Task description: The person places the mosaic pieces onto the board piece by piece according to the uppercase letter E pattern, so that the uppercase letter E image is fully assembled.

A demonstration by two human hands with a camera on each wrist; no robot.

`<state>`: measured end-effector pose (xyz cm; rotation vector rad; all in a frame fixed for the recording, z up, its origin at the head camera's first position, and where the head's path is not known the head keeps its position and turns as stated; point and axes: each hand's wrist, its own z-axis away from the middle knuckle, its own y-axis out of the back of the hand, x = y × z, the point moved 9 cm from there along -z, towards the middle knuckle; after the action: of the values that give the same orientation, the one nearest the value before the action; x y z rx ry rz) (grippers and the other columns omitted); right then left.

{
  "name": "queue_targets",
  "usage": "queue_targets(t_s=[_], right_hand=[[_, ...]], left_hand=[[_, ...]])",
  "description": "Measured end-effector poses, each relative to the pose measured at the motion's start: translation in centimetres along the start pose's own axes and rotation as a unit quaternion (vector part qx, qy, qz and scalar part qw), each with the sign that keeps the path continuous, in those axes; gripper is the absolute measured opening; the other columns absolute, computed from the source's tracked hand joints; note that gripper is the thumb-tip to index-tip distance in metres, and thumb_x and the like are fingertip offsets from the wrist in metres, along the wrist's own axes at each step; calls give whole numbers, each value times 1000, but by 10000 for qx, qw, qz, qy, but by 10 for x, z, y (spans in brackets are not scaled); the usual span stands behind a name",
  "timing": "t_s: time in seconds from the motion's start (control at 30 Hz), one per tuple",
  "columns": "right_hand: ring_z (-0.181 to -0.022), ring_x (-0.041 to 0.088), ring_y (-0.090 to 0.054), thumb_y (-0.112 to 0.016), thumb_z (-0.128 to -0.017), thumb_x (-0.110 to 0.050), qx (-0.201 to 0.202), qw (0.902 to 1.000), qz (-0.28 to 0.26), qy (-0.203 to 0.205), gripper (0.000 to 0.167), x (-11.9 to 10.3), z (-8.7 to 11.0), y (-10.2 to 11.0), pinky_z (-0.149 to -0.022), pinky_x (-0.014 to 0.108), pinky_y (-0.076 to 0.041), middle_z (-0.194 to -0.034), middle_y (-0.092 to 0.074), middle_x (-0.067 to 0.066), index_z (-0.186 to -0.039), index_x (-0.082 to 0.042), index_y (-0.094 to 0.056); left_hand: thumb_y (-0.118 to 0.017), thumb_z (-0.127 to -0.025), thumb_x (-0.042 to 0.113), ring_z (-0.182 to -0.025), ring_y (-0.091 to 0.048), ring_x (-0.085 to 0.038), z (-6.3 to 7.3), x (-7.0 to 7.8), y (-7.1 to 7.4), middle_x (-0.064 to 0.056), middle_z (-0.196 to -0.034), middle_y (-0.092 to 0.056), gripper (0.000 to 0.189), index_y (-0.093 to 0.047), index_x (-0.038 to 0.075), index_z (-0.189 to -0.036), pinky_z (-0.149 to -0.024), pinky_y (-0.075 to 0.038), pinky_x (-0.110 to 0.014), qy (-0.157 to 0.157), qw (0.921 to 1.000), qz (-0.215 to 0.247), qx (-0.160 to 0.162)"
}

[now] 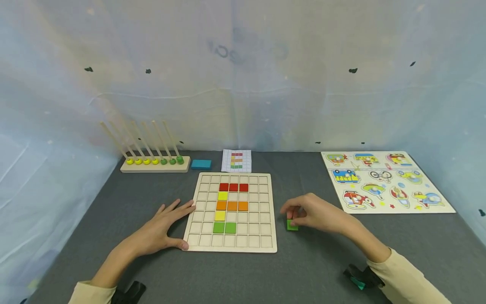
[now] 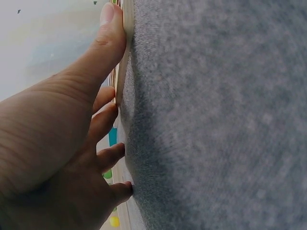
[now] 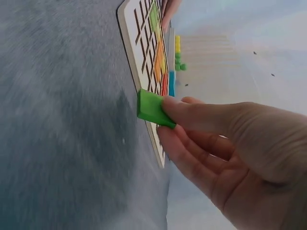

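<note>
A wooden grid board [image 1: 255, 217] lies mid-table, its cells partly filled with square tiles. In it sit three red tiles [image 1: 233, 187], a yellow tile [image 1: 222, 196], three orange tiles [image 1: 232, 205], another yellow tile [image 1: 220, 215] and two green tiles [image 1: 224, 227]. My left hand [image 1: 159, 232] rests at the board's left side, fingers spread, thumb [image 2: 108, 36] touching the edge. Just right of the board, my right hand [image 1: 317, 213] pinches a green square tile [image 3: 152, 106] between thumb and fingers. That tile tilts in the right wrist view.
Behind the board are a printed pattern card [image 1: 236, 161] and a blue block [image 1: 201, 164]. A peg stand with beads [image 1: 155, 167] stands back left. A vehicle picture puzzle [image 1: 387, 181] lies at the right. A pale fabric sheet [image 1: 265, 109] hangs behind the grey table [image 1: 243, 278].
</note>
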<state>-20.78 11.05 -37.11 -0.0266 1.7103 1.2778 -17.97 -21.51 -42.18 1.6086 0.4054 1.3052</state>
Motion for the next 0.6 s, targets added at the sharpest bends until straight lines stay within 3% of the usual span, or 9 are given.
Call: queue_targets(t_s=[0.23, 0.6], right_hand=[[-83, 4, -60, -75, -85, -4, 487, 9974, 233, 477, 25, -27, -32, -11, -72, 28, -55, -92, -67, -4, -110, -7, -71], [-82, 5, -59, -74, -86, -5, 92, 9964, -177, 825, 22, -49, -67, -43, -74, 20, -55, -93, -68, -2, -108, -6, -71]], left_hand=[[-76, -66, 62, -145, -15, -46, -2, -1, 0, -8, -159, -29, 104, -39, 18, -152, -109, -5, -72, 55, 10000, -58, 10], [-75, -67, 63, -146, -13, -45, -1, -1, 0, -7, -160, -27, 104, -37, 18, -153, -110, -4, -71, 117, 9999, -48, -93]])
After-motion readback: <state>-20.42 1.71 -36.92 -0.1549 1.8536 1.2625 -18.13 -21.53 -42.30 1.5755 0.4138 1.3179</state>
